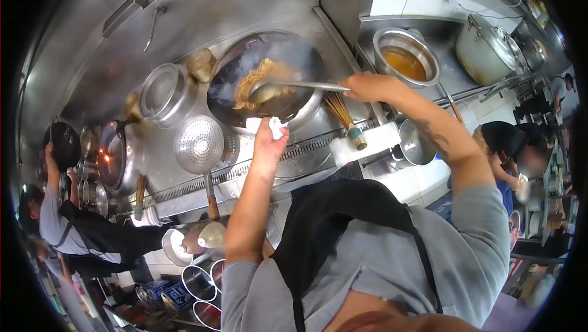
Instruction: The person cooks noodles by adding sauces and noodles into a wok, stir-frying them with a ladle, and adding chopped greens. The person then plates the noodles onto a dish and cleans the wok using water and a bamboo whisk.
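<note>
Noodles lie in the wok, beyond the left hand, the nearer one, and leftward of the right hand. The left clutches a white cloth at the wok's near rim; the right grips a ladle, its long handle running leftward, its bowl among the noodles.

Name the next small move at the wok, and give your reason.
Probably turn the noodle-like food with the ladle: it lies heaped in the wok, vapour rising, the ladle's bowl against it. The right hand holds the handle; the left hand, with a white cloth, is at the near rim.
</note>
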{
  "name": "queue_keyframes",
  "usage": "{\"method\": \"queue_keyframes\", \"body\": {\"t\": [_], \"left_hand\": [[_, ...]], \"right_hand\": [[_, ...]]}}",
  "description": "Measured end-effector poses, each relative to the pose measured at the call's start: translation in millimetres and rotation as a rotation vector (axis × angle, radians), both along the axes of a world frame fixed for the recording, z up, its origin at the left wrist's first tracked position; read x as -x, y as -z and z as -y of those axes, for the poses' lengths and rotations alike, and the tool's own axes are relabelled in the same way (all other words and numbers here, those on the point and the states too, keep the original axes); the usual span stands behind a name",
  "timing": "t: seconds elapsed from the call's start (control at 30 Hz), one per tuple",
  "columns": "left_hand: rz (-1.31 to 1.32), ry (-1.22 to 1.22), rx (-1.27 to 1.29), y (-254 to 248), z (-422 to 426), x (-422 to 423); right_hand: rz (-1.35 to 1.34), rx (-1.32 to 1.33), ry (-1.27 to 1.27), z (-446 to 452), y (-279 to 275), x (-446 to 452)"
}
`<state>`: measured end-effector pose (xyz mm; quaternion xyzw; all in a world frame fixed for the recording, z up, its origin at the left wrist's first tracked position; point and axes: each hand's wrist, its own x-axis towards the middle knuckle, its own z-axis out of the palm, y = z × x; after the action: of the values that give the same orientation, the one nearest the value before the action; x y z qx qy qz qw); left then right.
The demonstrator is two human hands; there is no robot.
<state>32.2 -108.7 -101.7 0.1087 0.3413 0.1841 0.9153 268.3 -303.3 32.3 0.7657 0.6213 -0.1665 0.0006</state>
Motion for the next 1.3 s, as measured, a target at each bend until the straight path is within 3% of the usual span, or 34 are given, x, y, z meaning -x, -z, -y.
{"method": "queue_keyframes", "body": {"t": [0.1,0.17,0.23,0.27,0.33,0.4,0.5,0.77,0.83,0.9,1.0,1.07,1.13,1.2,1.3], "left_hand": [[-0.099,-0.038,-0.207,47.5,42.2,20.9],[-0.052,0.054,-0.135,71.5,72.6,47.8],[-0.043,0.08,-0.166,55.9,81.9,50.3],[-0.167,0.006,-0.131,36.8,77.1,40.9],[-0.122,-0.059,-0.176,31.2,34.5,19.6],[0.031,-0.025,-0.157,64.2,-19.6,-2.6],[0.047,-0.031,-0.161,67.9,-40.4,-22.8],[-0.034,-0.029,-0.094,74.3,-48.9,-33.0],[-0.041,-0.028,-0.066,74.9,-49.2,-33.2],[-0.046,-0.021,-0.078,74.4,-50.7,-33.3],[-0.073,0.007,-0.111,65.1,-48.5,-32.4],[-0.054,0.007,-0.091,66.2,-49.4,-31.4],[-0.057,-0.024,-0.071,66.1,-49.2,-33.7],[-0.111,-0.058,-0.056,66.2,-49.3,-35.1],[-0.064,-0.08,-0.054,69.0,-30.2,-28.4]], "right_hand": [[0.119,-0.061,0.106,-16.2,23.0,8.5],[0.264,-0.18,0.017,-9.9,18.0,15.7],[0.339,-0.214,-0.015,-3.4,1.2,23.2],[0.366,-0.193,-0.038,-0.8,-6.5,23.8],[0.315,-0.162,-0.039,3.4,-8.1,11.7],[0.263,-0.139,-0.003,7.0,-17.5,8.3],[0.18,-0.163,0.122,3.7,-33.3,3.7],[-0.029,-0.354,0.346,-95.6,93.5,-72.8],[-0.403,-0.194,0.643,-126.6,72.6,-24.5],[-0.561,-0.28,0.612,-158.8,113.2,-8.1],[-0.538,-0.222,0.419,-159.6,133.0,24.7],[-0.465,-0.309,0.096,-115.3,110.5,28.1],[-0.228,-0.556,-0.216,-76.9,140.5,-14.6],[0.015,-0.143,-0.055,-34.7,83.1,-30.6],[0.386,-0.163,-0.098,-13.8,23.5,-29.7]]}}
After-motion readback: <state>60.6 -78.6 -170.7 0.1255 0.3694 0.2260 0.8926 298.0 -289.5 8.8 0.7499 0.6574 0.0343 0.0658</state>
